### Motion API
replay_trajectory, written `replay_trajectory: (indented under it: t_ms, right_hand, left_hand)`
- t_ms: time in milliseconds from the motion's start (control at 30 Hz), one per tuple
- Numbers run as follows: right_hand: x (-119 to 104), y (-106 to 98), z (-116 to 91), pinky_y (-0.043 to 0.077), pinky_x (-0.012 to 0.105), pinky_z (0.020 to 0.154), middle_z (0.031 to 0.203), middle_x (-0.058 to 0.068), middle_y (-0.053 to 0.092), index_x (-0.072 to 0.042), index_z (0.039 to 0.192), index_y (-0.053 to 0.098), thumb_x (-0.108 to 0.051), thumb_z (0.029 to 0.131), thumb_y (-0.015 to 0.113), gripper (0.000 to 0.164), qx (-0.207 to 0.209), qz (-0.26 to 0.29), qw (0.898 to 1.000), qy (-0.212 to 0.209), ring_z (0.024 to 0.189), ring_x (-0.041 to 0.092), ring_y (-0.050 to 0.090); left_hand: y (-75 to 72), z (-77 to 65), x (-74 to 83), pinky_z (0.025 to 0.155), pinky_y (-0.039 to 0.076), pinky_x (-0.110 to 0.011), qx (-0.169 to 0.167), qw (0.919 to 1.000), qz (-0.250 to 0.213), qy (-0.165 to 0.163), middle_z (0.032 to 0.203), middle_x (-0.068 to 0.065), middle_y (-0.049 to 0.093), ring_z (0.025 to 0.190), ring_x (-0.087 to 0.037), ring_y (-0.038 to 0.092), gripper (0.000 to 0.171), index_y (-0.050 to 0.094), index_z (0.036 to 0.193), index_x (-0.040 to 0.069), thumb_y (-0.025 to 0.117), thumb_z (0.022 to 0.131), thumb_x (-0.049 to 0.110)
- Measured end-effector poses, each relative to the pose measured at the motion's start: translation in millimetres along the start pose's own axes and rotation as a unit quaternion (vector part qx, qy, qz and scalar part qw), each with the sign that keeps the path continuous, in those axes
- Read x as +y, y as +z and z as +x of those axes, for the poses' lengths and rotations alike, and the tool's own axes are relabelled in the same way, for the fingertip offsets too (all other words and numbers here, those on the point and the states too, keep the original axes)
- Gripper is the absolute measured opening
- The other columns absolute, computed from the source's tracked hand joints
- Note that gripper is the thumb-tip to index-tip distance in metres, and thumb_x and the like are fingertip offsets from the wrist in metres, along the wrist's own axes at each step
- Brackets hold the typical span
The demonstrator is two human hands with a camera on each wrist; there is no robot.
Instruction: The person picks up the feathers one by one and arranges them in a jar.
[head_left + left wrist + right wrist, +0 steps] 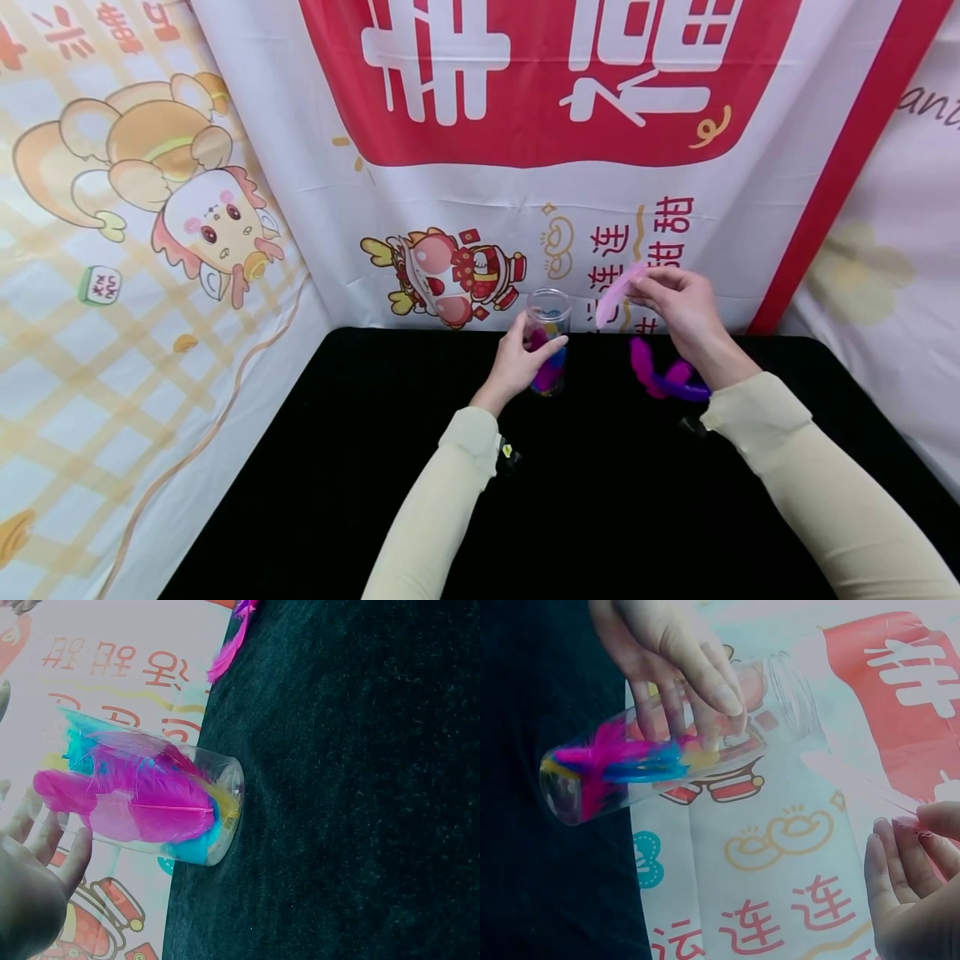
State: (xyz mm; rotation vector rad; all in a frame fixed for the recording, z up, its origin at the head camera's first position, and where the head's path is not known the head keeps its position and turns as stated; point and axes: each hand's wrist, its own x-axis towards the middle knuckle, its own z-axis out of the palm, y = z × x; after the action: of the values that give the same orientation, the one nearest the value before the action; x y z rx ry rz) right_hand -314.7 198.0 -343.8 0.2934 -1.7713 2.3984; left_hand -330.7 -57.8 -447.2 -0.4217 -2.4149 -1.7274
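Observation:
A clear glass jar (550, 310) stands near the back of the black table, with magenta, blue and yellow feathers (622, 761) inside it. My left hand (516, 364) grips the jar around its side. To the jar's right, my right hand (684, 312) pinches a pale pink feather (617, 297) by one end, raised above the table. In the right wrist view the feather (859, 780) points toward the jar's mouth, apart from it. On the table below my right hand lie magenta and purple feathers (651, 375), partly hidden by the wrist.
The black table (420, 467) stretches toward me. A white cloth backdrop with red print (540, 142) hangs behind its back edge. A patterned cloth (135, 333) hangs at the left, a pale one (877, 275) at the right.

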Motion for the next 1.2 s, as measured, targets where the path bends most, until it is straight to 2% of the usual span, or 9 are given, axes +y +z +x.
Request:
replay_trajectory:
  t_ms: [200,333,500,733,1200]
  right_hand:
    - [-4,7,0,0.060,0.027,0.080,0.089,0.003,0.077,0.002,0.099,0.076,-0.001,0.093,0.074,0.007,0.007,-0.012,1.000,-0.001,0.078,0.016,0.074]
    - [-4,13,1,0.060,0.026,0.078,0.092,0.003,0.077,0.006,0.100,0.074,0.001,0.092,0.075,0.010,0.004,-0.006,1.000,-0.015,0.077,0.016,0.074]
    - [-4,21,1,0.060,0.026,0.077,0.087,0.004,0.077,0.007,0.101,0.075,0.001,0.091,0.075,0.012,0.010,-0.002,0.999,-0.033,0.076,0.015,0.075]
    - [-5,30,4,0.060,0.029,0.079,0.086,0.007,0.078,0.006,0.099,0.076,0.004,0.090,0.075,0.009,0.011,0.021,0.999,-0.047,0.077,0.017,0.076]
    - [-3,41,6,0.061,0.031,0.081,0.089,0.007,0.078,0.009,0.103,0.076,0.001,0.090,0.077,0.015,0.006,0.016,0.998,-0.059,0.080,0.017,0.076]
  left_hand:
    - [-0.7,0.1,0.3,0.107,0.047,-0.044,-0.004,1.0000,-0.006,-0.002,0.139,-0.011,0.061,0.130,-0.021,0.056,0.058,0.047,0.143,0.022,0.076,0.094,0.036]
    - [-0.9,-0.1,-0.4,0.107,0.047,-0.044,-0.004,1.0000,-0.004,0.003,0.139,-0.012,0.061,0.129,-0.022,0.056,0.057,0.048,0.141,0.022,0.076,0.094,0.038]
    - [0.2,-0.3,0.0,0.106,0.048,-0.045,0.000,1.0000,-0.002,0.007,0.138,-0.014,0.062,0.128,-0.022,0.057,0.057,0.049,0.139,0.021,0.076,0.093,0.039]
    - [-1.4,0.6,0.7,0.107,0.047,-0.045,-0.002,1.0000,-0.002,0.007,0.140,-0.017,0.060,0.129,-0.021,0.056,0.059,0.048,0.141,0.021,0.076,0.093,0.039]
    - [-1.5,1.1,-0.1,0.108,0.046,-0.046,-0.006,1.0000,-0.004,0.005,0.142,-0.014,0.061,0.131,-0.021,0.055,0.062,0.048,0.144,0.022,0.076,0.093,0.042]
